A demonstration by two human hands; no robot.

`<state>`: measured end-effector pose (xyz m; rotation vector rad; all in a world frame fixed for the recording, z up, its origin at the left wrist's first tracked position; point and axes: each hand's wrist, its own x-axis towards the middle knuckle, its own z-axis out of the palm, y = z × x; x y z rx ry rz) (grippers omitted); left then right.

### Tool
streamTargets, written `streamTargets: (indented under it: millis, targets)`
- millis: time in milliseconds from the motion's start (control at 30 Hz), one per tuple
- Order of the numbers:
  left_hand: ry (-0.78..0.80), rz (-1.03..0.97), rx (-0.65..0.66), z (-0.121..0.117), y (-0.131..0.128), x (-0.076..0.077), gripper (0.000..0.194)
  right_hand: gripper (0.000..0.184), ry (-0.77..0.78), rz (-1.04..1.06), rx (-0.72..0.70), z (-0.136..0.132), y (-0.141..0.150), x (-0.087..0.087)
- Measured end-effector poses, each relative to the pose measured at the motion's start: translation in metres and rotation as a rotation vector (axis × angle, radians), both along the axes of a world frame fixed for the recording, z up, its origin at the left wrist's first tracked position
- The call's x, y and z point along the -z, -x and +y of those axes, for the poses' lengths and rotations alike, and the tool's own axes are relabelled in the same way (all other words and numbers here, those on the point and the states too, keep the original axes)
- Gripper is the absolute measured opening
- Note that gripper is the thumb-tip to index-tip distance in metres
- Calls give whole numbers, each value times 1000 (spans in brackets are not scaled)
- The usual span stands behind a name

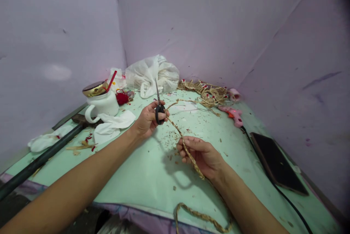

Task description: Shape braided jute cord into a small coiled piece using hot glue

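My left hand (147, 120) is closed on black-handled scissors (159, 107), blades pointing up and away. My right hand (201, 154) pinches a braided jute rope (188, 153) that runs up from my palm to the scissors and on toward the pile at the back. The rope's other end hangs over the near table edge and curls below. Both hands hover above the pale green table (142, 175).
A white mug with a gold lid (100, 103), white cloths (112, 124), a plastic bag (153, 75), a pile of jute pieces (209, 93), a pink glue gun (232, 114) with its cord, a dark phone (277, 162) and a dark rod (41, 159) lie about.
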<state>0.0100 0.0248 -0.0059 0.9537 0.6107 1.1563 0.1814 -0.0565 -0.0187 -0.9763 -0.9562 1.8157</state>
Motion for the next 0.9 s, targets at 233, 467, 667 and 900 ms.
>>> streamTargets:
  millis: [233,467,667,900]
  targets:
    - [41,98,-64,6,-4,9,45,12,-177,-358,320,0,10,-5]
    - [-140,450,-261,-1,1,5,36,15,-169,-405,484,7,0,-3]
    - [-813,1047,-223,-18,10,1,30,34,-155,-337,485,9,-13,-7]
    - [-1278,1413,-217,-23,9,9,43,46,-189,-369,469,9,-21,-6]
